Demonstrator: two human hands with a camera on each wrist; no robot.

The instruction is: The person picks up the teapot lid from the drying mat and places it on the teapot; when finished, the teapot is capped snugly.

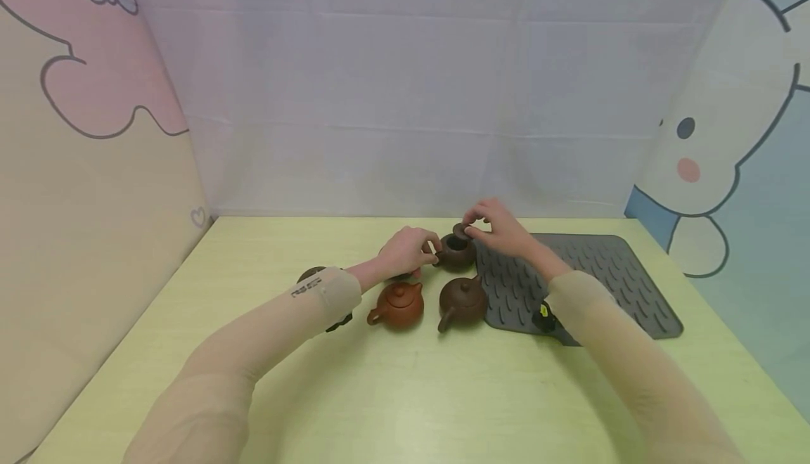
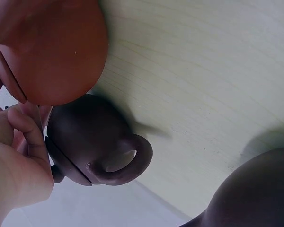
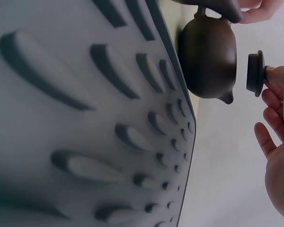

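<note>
Toward the back of the table stands a dark brown teapot point(image 1: 457, 253) with its top uncovered. My left hand point(image 1: 405, 252) pinches its handle from the left side. Between thumb and fingertips, my right hand point(image 1: 503, 230) holds the round teapot lid point(image 3: 256, 74) by its knob, just above the opening. The right wrist view shows a gap between the lid and the teapot body point(image 3: 210, 56). Nearer to me are a reddish-brown teapot point(image 1: 400, 306) and another dark teapot point(image 1: 464, 301), both with lids on. In the left wrist view, the left fingertips are hidden.
A grey ridged drying mat point(image 1: 607, 267) lies to the right, partly beneath my right forearm. Another dark pot point(image 1: 310, 274) shows behind my left sleeve, and one more is mostly hidden under my left hand. A pale curtain point(image 1: 405, 98) hangs behind the table's back edge.
</note>
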